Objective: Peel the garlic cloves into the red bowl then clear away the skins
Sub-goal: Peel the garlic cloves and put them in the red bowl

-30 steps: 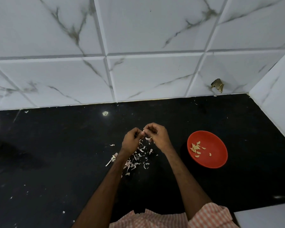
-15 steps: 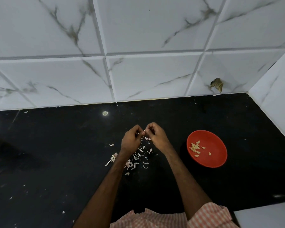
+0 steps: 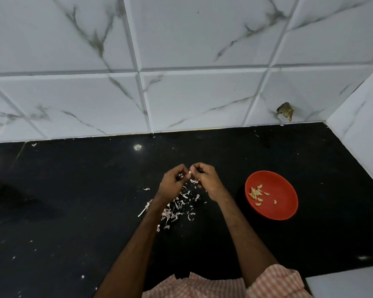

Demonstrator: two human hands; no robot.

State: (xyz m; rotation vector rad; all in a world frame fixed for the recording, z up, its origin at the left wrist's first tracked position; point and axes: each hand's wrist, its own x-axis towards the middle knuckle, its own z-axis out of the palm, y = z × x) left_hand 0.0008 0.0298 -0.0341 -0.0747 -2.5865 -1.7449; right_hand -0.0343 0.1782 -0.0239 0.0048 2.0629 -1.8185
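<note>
Garlic clove [image 3: 190, 172], small and pale, sits pinched between my left hand [image 3: 173, 184] and right hand [image 3: 205, 179] above the glossy black counter [image 3: 73, 201]. Papery pinkish skins [image 3: 177, 208] lie scattered beneath; the round red bowl [image 3: 284, 209] holding peeled cloves [image 3: 255, 193] stands to the right.

A red bowl [image 3: 281, 208] sits on the black table [image 3: 73, 201], with a small heap of peeled cloves [image 3: 255, 193] inside, towards its left side. Left of the bowl, the left hand [image 3: 171, 183] and right hand [image 3: 206, 179] meet fingertip to fingertip, and each grip pinches one pale garlic clove [image 3: 190, 172]. Below the hands, further left of the bowl, skins [image 3: 177, 207] lie scattered on the table. A white marbled wall [image 3: 202, 100] rises behind the bowl.
</note>
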